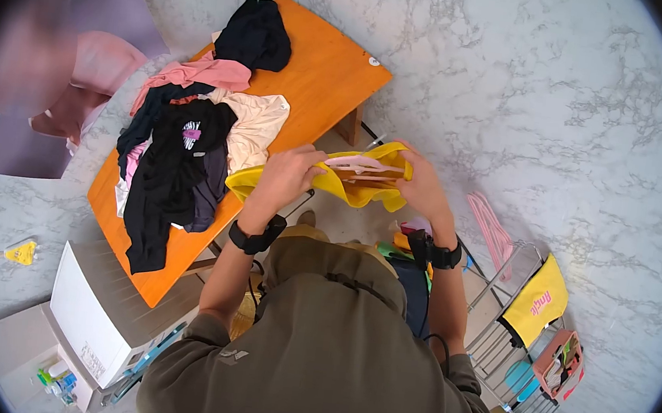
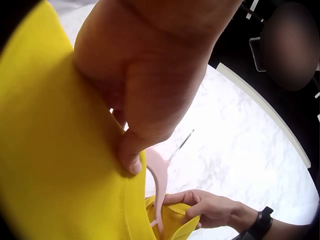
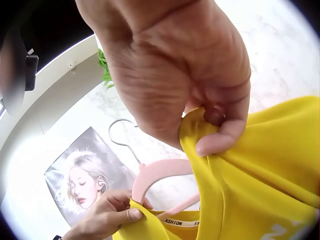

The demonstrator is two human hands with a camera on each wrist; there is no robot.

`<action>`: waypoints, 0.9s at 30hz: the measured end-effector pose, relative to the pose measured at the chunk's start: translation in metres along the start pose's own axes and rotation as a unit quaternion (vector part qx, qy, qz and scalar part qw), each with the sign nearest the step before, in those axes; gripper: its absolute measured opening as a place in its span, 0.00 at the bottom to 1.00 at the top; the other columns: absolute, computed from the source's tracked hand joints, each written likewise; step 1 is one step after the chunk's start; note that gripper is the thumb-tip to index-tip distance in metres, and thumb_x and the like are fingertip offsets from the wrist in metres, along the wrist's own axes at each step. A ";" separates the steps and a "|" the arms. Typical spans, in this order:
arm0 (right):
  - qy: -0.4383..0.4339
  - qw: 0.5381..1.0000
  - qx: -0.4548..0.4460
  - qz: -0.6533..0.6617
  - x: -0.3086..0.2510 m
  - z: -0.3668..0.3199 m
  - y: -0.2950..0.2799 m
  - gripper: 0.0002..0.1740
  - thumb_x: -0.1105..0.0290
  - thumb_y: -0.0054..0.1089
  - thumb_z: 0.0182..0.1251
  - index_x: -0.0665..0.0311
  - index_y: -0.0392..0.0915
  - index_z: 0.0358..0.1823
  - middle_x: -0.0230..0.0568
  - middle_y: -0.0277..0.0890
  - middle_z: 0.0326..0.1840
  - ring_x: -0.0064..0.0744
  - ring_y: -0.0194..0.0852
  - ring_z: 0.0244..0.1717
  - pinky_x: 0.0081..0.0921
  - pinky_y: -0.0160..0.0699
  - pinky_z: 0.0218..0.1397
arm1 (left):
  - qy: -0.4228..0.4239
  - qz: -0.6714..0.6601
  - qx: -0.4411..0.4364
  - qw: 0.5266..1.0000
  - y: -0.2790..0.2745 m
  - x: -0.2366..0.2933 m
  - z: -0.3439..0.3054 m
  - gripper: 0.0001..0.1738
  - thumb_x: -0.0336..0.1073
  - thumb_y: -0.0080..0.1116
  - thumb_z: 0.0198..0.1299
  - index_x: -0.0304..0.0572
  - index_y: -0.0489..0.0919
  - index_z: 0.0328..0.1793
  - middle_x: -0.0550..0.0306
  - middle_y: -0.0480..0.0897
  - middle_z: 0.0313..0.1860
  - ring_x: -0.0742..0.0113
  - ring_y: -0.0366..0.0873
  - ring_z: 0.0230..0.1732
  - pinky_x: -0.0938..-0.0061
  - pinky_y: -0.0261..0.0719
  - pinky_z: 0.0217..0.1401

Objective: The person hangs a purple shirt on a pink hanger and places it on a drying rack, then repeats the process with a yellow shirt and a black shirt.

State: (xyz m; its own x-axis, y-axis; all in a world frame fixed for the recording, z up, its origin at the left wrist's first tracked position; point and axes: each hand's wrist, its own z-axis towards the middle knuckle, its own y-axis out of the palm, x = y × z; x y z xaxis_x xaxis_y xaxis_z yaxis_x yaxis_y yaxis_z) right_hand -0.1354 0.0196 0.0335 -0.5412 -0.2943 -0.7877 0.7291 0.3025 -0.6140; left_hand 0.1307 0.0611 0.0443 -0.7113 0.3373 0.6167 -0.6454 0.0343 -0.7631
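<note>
A yellow shirt (image 1: pixel 359 196) is stretched between both hands in front of the torso. My left hand (image 1: pixel 290 174) pinches its edge on the left, thumb over the cloth in the left wrist view. On the other side, my right hand (image 1: pixel 427 191) grips the collar area between thumb and fingers. Inside the neck opening sits a pink clothes hanger (image 3: pixel 159 172), its metal hook (image 3: pixel 122 139) sticking out above. A printed neck label (image 3: pixel 181 223) shows in the right wrist view. The hanger's lower part is hidden by the cloth.
On the left, an orange table (image 1: pixel 327 53) bears a pile of clothes, with a black garment (image 1: pixel 170 161) on top. A metal rack (image 1: pixel 485 348) at the right holds a yellow cloth (image 1: pixel 537 301) and a pink basket (image 1: pixel 559 363). Pink hangers (image 1: pixel 491 231) lean near it. A white box (image 1: pixel 86 310) stands lower left.
</note>
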 end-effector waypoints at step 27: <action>-0.023 0.995 0.040 -0.085 -0.025 -0.034 -0.004 0.10 0.67 0.67 0.55 0.64 0.82 0.36 0.47 0.81 0.37 0.49 0.79 0.36 0.32 0.78 0.39 | -0.047 -0.205 -0.024 0.977 -0.019 -0.010 -0.007 0.11 0.24 0.65 0.52 0.34 0.80 0.43 0.56 0.81 0.32 0.73 0.75 0.29 0.81 0.72 0.31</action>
State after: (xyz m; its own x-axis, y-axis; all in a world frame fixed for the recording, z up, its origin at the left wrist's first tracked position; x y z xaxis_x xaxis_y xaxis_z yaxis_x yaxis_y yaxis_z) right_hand -0.1389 0.0569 0.0543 -0.6405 -0.3774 -0.6688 0.6609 0.1726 -0.7304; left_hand 0.1525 0.0634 0.0511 -0.4193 0.1985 0.8859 -0.8692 0.1939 -0.4549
